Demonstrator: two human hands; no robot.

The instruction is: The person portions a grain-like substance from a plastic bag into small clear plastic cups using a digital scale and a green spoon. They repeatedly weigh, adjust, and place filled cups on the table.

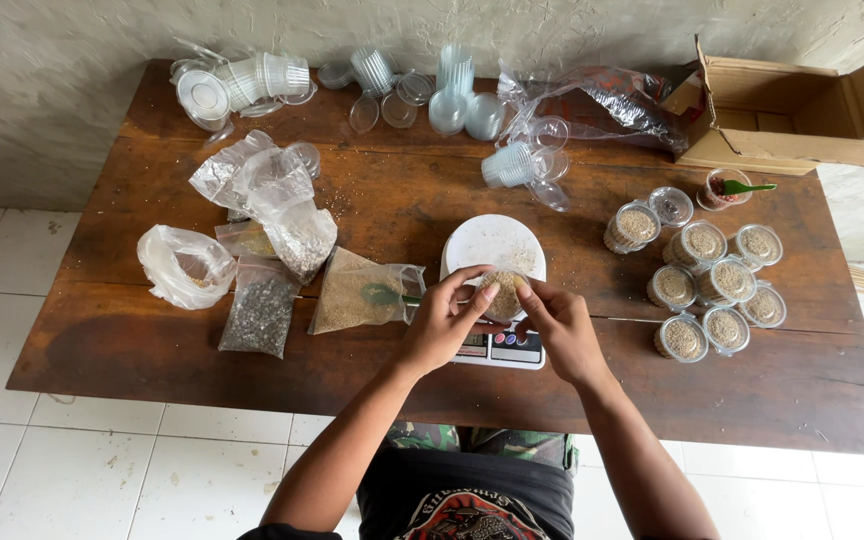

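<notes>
Both hands over the white scale [493, 250] at the table [152, 340] front: left hand [442, 322] and right hand [559, 322], grip of each closed on small seed-filled cup [501, 293]. Filled cups [714, 285] grouped right; seed bags [282, 260] left.

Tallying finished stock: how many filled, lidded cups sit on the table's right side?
8, clustered right of the scale: one at the left, two behind, three in the middle, two in front. None seems hidden.
</notes>
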